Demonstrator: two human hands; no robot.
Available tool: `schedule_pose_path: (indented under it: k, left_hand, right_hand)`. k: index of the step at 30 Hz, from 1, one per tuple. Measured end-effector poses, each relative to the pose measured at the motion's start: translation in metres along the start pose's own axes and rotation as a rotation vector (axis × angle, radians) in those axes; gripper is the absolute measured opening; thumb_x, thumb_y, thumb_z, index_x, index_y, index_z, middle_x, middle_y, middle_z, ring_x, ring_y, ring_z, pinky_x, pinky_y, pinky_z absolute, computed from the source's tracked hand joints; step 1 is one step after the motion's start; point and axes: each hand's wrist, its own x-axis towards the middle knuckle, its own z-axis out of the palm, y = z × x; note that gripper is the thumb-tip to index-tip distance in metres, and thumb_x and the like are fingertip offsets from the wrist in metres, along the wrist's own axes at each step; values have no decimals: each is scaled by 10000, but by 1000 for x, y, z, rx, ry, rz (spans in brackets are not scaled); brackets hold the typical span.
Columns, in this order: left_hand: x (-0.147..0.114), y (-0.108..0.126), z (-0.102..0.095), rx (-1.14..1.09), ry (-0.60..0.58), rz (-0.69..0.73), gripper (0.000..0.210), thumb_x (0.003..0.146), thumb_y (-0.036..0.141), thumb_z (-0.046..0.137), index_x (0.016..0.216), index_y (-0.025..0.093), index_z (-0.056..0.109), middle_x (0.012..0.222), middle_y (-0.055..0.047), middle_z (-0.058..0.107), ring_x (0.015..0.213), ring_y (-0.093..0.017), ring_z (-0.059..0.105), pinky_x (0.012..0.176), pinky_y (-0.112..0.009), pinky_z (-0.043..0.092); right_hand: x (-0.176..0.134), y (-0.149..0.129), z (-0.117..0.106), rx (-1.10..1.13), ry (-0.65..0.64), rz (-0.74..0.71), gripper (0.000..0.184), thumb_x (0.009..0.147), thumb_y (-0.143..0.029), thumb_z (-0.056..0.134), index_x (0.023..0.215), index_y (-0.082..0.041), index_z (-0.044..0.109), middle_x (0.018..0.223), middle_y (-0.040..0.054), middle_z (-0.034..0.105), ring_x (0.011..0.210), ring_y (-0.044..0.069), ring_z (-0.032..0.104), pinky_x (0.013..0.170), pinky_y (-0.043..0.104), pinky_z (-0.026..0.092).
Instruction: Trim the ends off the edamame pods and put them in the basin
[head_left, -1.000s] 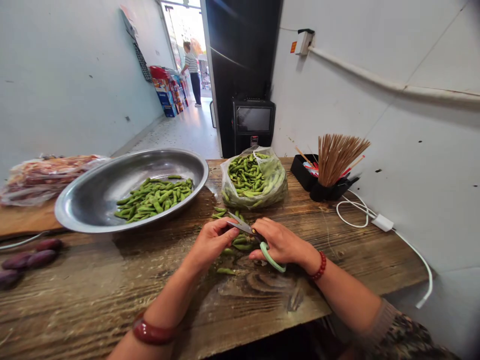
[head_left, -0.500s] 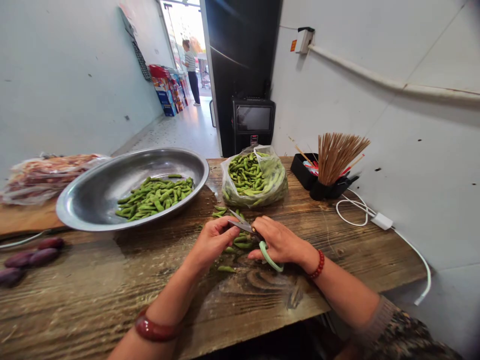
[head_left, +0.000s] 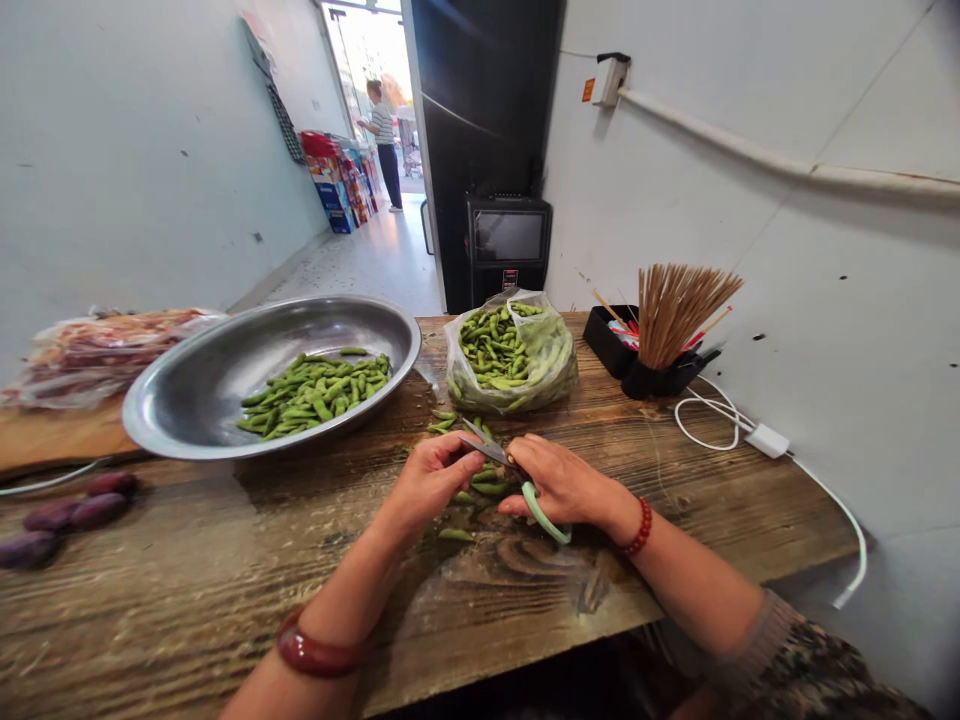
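My right hand (head_left: 566, 482) grips scissors (head_left: 546, 516) with pale green handles, their metal blades pointing left and slightly parted. At the blade tips, my left hand (head_left: 435, 478) is closed in a pinch; whatever lies between its fingertips is hidden. Loose green edamame pods (head_left: 491, 489) lie on the table under and around both hands. Beyond them stands a clear plastic bag (head_left: 555, 375) full of pods. To the left, a wide metal basin (head_left: 187, 400) holds a heap of edamame pods (head_left: 319, 395).
Wooden skewers (head_left: 679, 315) stand in a black holder (head_left: 645, 380) at the back right, near a white cable (head_left: 825, 510). Purple sweet-potato-like roots (head_left: 101, 510) lie at left, before a plastic bag of reddish food (head_left: 112, 350). A person (head_left: 384, 140) stands by the doorway.
Both hands and the scissors keep nearly the same pose. The whole view has shifted slightly, so things appear a little further right.
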Motion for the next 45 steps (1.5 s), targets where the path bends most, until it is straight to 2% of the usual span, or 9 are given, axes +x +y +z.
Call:
schedule_pose_path:
  k: [13, 18, 21, 27, 30, 33, 36, 41, 45]
  left_hand:
    - [-2, 10, -5, 102, -48, 4, 226, 762, 358, 675, 775, 133, 686, 591, 17, 519, 503, -80, 364, 465, -210, 257]
    - [0, 14, -10, 39, -9, -20, 203, 759, 310, 647, 885, 152, 651, 600, 24, 538, 470, -87, 431, 465, -210, 319]
    - [2, 12, -15, 36, 24, -39, 87, 757, 236, 594, 812, 170, 609, 647, 15, 567, 498, -93, 463, 491, -211, 345]
    - [10, -9, -19, 507, 95, 133, 47, 699, 195, 671, 654, 190, 682, 648, -17, 585, 648, -159, 505, 638, -248, 378]
    - [12, -18, -19, 776, 89, 129, 74, 737, 209, 662, 766, 215, 729, 755, -44, 627, 719, -191, 552, 695, -278, 401]
    - [11, -20, -17, 1049, 6, 88, 190, 817, 236, 590, 942, 204, 729, 918, -78, 659, 848, -224, 597, 763, -310, 428]
    - [10, -19, -13, 1173, -41, 81, 236, 856, 253, 550, 1021, 202, 711, 991, -91, 654, 896, -232, 610, 777, -314, 441]
    - [11, -22, -10, 1098, -68, 143, 171, 813, 181, 569, 906, 203, 711, 879, -63, 619, 814, -211, 599, 723, -302, 430]
    - [13, -19, -12, 825, 20, 195, 79, 745, 144, 595, 750, 174, 667, 751, -34, 585, 727, -176, 547, 679, -284, 412]
  right_hand:
    - [0, 3, 4, 18, -43, 8, 232, 868, -350, 632, 883, -202, 454, 853, 35, 546, 753, 173, 462, 672, 284, 383]
    - [2, 10, 0, 96, 33, 66, 221, 874, -351, 616, 851, -203, 454, 811, 20, 531, 727, 166, 472, 663, 278, 386]
    - [3, 15, -4, 129, 76, 97, 216, 887, -368, 599, 865, -198, 468, 803, 13, 524, 730, 162, 488, 679, 278, 396]
    - [3, 21, -3, 104, 103, 79, 225, 872, -365, 623, 878, -193, 478, 816, 16, 532, 741, 160, 485, 689, 274, 395]
    - [3, 21, 0, 88, 105, 87, 226, 862, -357, 637, 877, -191, 485, 825, 22, 542, 753, 164, 488, 699, 278, 398]
    - [3, 20, 1, 77, 95, 105, 232, 850, -350, 657, 863, -185, 495, 817, 27, 549, 746, 168, 488, 690, 280, 397]
    - [3, 17, 1, 93, 63, 100, 223, 845, -335, 670, 874, -182, 510, 838, 34, 566, 767, 174, 510, 707, 282, 405]
    - [4, 16, 1, 98, 60, 98, 225, 837, -330, 681, 879, -181, 518, 849, 35, 576, 773, 174, 522, 711, 278, 408]
    - [5, 19, 1, 114, 100, 108, 216, 850, -340, 662, 858, -180, 517, 825, 28, 572, 744, 163, 514, 692, 271, 405]
